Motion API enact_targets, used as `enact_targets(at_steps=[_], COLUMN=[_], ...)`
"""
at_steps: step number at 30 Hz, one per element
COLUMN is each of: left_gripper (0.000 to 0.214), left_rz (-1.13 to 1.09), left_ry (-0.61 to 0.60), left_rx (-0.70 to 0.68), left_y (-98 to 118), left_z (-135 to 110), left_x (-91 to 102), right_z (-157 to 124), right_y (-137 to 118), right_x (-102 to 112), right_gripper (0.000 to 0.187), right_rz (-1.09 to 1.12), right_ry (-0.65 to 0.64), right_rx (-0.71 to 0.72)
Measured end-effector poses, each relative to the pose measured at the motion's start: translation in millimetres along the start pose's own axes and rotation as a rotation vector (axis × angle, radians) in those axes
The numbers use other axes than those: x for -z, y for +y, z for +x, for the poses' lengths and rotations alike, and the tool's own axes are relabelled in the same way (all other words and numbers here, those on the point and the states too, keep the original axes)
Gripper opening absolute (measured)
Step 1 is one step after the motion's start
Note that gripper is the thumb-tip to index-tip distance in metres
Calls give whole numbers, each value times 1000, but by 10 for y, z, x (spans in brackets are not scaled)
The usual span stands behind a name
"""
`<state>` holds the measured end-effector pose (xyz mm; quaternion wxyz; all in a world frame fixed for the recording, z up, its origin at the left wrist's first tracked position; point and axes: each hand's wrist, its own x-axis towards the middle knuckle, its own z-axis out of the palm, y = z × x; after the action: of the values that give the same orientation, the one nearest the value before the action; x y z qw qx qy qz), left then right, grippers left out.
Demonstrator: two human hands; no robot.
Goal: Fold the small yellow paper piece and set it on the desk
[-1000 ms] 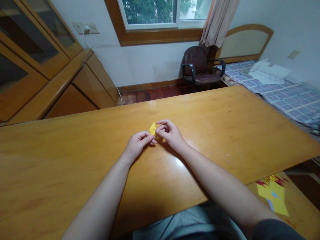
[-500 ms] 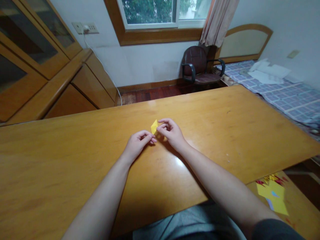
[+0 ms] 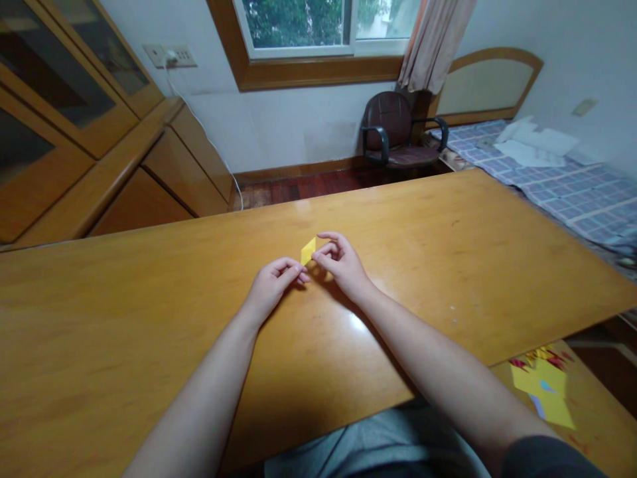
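Note:
A small folded piece of yellow paper stands up between my two hands near the middle of the wooden table. My left hand pinches its lower corner with curled fingers. My right hand pinches its right side between thumb and fingertips. Both forearms rest low over the table, reaching in from the near edge.
A stool or low surface at the lower right carries yellow paper sheets and red scraps. Beyond the table stand a dark armchair, a bed with a checked cover and wooden cabinets on the left.
The yellow paper has turned from a wider pointed shape to a narrow diamond, and my right hand has lifted slightly. My left hand has barely shifted.

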<state>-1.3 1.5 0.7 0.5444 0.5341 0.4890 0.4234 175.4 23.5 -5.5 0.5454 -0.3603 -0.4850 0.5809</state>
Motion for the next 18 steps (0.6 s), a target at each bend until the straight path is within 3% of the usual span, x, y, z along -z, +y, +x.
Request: enact_targets(at_steps=[9,18], left_gripper=[28,26], left_rz=[-56,-81], left_ry=[66,134], left_rx=[-36,-72], left_y=[-41,-116], left_z=[30,68], left_x=[-6,10], right_z=[6,-66], right_y=[45,4], right_x=[14,-20], right_gripper=[53,28], right_rz=[-11,-261], right_ry=[-61,-140], right_rx=[-8,-63])
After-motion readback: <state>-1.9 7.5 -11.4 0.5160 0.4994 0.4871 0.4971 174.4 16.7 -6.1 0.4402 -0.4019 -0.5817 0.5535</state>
